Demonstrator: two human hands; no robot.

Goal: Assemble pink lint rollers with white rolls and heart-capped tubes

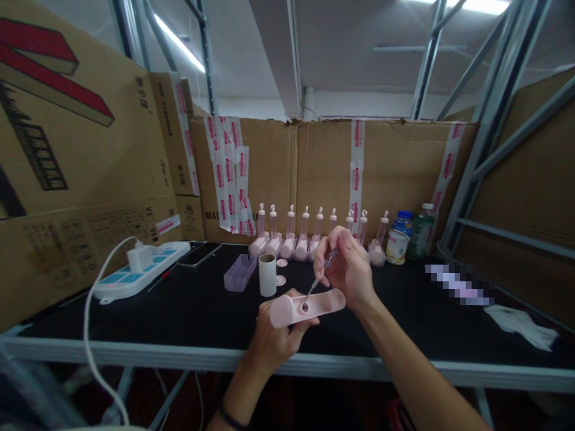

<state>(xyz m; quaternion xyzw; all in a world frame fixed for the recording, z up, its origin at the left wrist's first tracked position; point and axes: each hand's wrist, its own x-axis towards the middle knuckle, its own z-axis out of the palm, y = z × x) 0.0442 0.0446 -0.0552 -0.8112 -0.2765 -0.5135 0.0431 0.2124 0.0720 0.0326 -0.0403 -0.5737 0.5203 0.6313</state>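
Gripped in my left hand (276,338) is a pale pink plastic housing (282,312), round at one end with a long hollow arm pointing right. A dark round recess shows near its middle. My right hand (353,272) is closed around a slim screwdriver (315,283) with a clear handle and a thin metal shaft. The shaft slants down to the left, its tip at or just above the recess; contact is too small to tell. Behind the hands stands a row of several pink pieces with clear tubes and looped caps (290,230), partly hidden by my right hand.
Left of the hands are a white cardboard tube (268,276), two small pink discs (281,280) and a translucent purple tray (239,274). Farther left lie a phone (200,254) and a power strip (144,272). Bottles (399,238) and a white cloth (521,326) are at right.
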